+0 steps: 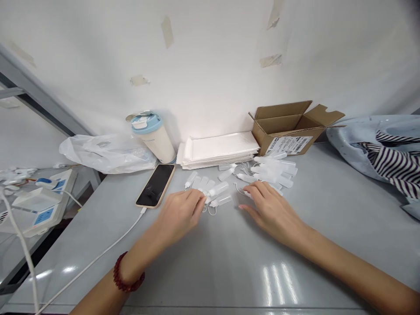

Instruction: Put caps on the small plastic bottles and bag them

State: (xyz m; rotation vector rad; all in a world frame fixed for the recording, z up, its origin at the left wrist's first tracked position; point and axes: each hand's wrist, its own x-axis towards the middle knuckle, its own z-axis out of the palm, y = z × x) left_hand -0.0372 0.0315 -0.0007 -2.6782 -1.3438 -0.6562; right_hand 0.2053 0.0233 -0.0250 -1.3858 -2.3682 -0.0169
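Note:
Several small clear plastic dropper bottles (216, 189) lie in a row on the grey table (210, 262). My left hand (180, 214) rests beside that row, fingers curled, its fingertips touching the nearest bottles. A larger loose heap of the same bottles (274, 168) lies further right. My right hand (271, 208) lies on the table at the heap's near edge, fingers bent over a small white piece (246, 192) that I cannot make out. A red bead bracelet (126, 280) sits on my left wrist.
A phone (155, 186) on a white cable lies left of the bottles. Behind stand a blue-lidded cup (154, 135), a stack of white bags (218, 148) and an open cardboard box (288, 127). A plastic bag (105, 153) lies left, cloth (380, 148) right.

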